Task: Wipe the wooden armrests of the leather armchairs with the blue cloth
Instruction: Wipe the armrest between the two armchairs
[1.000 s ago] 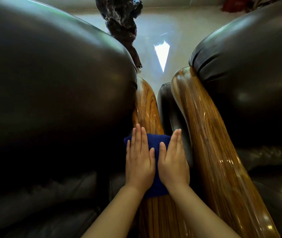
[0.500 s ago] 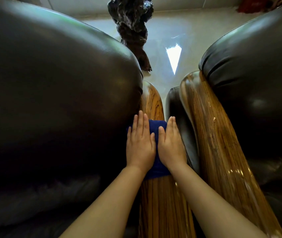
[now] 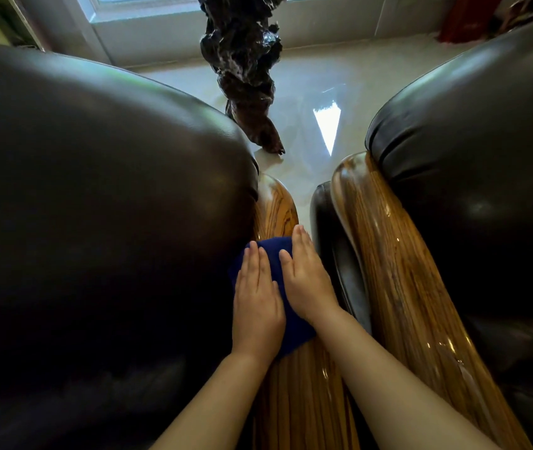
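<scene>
Two dark leather armchairs stand side by side, each with a glossy striped wooden armrest. The blue cloth (image 3: 275, 254) lies across the left chair's armrest (image 3: 276, 206), near its far rounded end. My left hand (image 3: 257, 303) and my right hand (image 3: 305, 280) press flat on the cloth side by side, fingers pointing away from me, the right hand slightly further ahead. The right chair's armrest (image 3: 398, 274) runs parallel at the right, untouched. Much of the cloth is hidden under my palms.
The left chair's leather cushion (image 3: 96, 206) bulges against the armrest. The right chair's cushion (image 3: 479, 173) overhangs its own armrest. A narrow gap with a dark leather side panel (image 3: 333, 241) separates the two. A dark gnarled sculpture (image 3: 242, 60) stands on the shiny pale floor beyond.
Both hands have slid the blue cloth forward along the left armrest toward its far end. The right hand now leads the left.
</scene>
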Motion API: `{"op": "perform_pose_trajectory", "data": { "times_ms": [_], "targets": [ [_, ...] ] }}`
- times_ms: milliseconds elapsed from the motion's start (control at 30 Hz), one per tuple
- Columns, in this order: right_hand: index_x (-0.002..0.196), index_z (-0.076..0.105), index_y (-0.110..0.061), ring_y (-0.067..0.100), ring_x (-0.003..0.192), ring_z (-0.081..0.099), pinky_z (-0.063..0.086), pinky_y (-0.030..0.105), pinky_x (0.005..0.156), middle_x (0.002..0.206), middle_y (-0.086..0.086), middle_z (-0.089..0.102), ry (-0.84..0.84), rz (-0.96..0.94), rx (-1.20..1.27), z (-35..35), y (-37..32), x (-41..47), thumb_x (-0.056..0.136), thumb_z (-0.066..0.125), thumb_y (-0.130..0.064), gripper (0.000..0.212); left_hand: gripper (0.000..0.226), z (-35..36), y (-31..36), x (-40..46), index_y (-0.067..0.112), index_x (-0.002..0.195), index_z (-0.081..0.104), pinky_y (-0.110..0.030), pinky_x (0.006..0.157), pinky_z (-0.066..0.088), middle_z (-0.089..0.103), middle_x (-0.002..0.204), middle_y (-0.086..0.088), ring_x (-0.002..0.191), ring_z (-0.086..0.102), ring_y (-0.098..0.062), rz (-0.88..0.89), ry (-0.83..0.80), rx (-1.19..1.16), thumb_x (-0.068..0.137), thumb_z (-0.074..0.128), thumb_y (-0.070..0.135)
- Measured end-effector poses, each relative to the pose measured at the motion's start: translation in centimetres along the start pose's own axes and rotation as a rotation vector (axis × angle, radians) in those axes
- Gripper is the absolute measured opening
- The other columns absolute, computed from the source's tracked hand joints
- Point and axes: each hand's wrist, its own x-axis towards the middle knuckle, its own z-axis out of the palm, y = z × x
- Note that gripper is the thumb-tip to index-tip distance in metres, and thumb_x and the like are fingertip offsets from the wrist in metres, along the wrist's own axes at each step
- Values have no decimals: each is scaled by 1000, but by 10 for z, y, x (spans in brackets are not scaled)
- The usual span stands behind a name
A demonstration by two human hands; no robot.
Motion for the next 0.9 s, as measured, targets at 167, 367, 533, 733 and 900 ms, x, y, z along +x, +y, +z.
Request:
{"op": "perform_pose_trajectory", "data": {
  "times_ms": [167,367,533,733,900],
  "targets": [
    [146,9,-13,6,141,0,-2,16,108,157,1,6,-52,-81,19,-2,6,16,99,24,-27,50,51,4,-4,11,20,141,-3,-24,116,3,-2,154,6,139,-7,0,31,35,48,97,24,18],
    [146,2,-8,19,144,4,8,35,117,158,8,0,-70,239,123,-2,-2,31,99,20,-29,54,50,3,-3,14,13,144,12,-29,117,5,10,156,0,140,-2,-5,81,43,103,96,26,12],
    [144,17,-4,30,137,28,25,39,109,154,15,21,-40,339,102,-1,3,17,99,18,-30,52,50,1,-1,12,11,144,17,-30,117,5,14,156,-3,143,5,-10,118,34,154,95,29,12],
    [146,5,-9,21,142,17,15,35,114,156,11,12,-47,234,182,-8,5,-18,99,24,-31,55,52,-12,-3,4,17,145,7,-22,115,-5,2,156,3,140,-6,-1,180,-120,135,97,28,18],
    [143,24,-18,6,138,20,13,16,106,153,-2,25,-135,25,180,-31,22,-39,93,46,-18,55,62,-42,-12,7,16,145,13,-15,111,0,6,156,4,136,-2,3,219,-291,81,93,47,16]
  ]
}}
